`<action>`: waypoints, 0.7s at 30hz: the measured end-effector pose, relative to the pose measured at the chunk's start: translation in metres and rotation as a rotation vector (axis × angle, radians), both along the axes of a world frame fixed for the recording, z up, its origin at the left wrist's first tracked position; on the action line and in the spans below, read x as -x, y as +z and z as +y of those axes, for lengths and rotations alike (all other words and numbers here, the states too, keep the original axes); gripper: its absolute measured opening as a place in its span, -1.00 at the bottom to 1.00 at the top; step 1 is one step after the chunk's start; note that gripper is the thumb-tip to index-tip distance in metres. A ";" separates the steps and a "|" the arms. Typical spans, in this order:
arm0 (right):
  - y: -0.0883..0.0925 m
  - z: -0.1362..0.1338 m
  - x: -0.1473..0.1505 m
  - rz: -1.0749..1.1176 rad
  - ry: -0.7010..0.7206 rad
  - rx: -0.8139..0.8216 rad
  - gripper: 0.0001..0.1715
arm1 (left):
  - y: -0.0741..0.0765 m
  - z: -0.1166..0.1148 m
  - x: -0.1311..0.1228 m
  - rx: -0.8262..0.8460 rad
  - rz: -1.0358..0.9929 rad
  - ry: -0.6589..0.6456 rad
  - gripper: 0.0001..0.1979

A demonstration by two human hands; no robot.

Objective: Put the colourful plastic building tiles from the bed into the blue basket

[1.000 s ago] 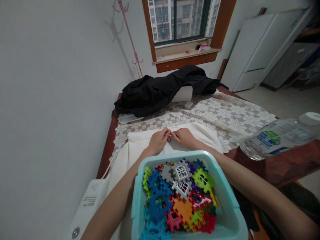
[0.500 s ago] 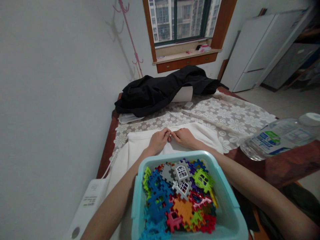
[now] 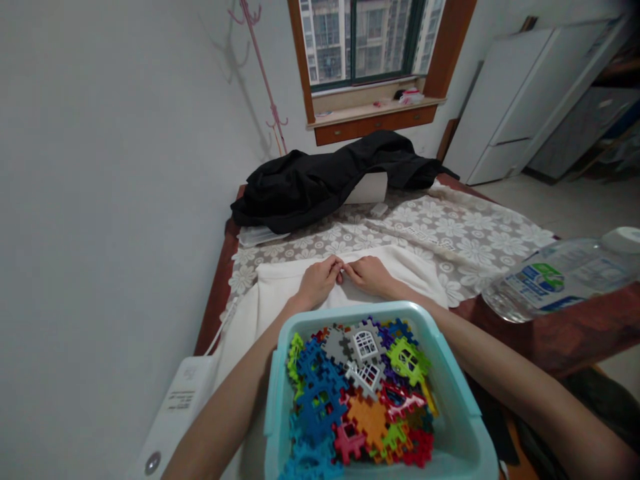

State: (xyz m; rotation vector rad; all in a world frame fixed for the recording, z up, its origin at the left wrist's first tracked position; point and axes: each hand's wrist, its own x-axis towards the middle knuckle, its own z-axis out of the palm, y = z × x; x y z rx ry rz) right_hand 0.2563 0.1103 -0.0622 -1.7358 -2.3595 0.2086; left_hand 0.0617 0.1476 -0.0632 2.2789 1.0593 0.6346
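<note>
Just beyond the tub, my left hand (image 3: 321,281) and my right hand (image 3: 369,276) meet over a white cloth (image 3: 280,287). Both have curled, closed fingers, and their fingertips touch each other. Whether anything small is between the fingers cannot be made out. Between my forearms stands a light blue plastic tub (image 3: 473,400). Inside it lie several interlocking plastic pieces: an orange one (image 3: 367,417), blue ones (image 3: 317,400), a lime green one (image 3: 407,360) and a grey one with a white window (image 3: 364,343).
A large clear bottle (image 3: 555,277) lies on the right. Black fabric (image 3: 310,190) is heaped at the table's far end over a white object (image 3: 369,189). On the left, a white power strip-like box (image 3: 177,407) sits near the wall. A floral tablecloth (image 3: 475,227) covers the table.
</note>
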 end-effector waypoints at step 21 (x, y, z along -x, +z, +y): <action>-0.002 0.001 0.000 0.006 -0.030 0.025 -0.34 | 0.005 -0.002 -0.001 0.002 0.034 -0.022 -0.75</action>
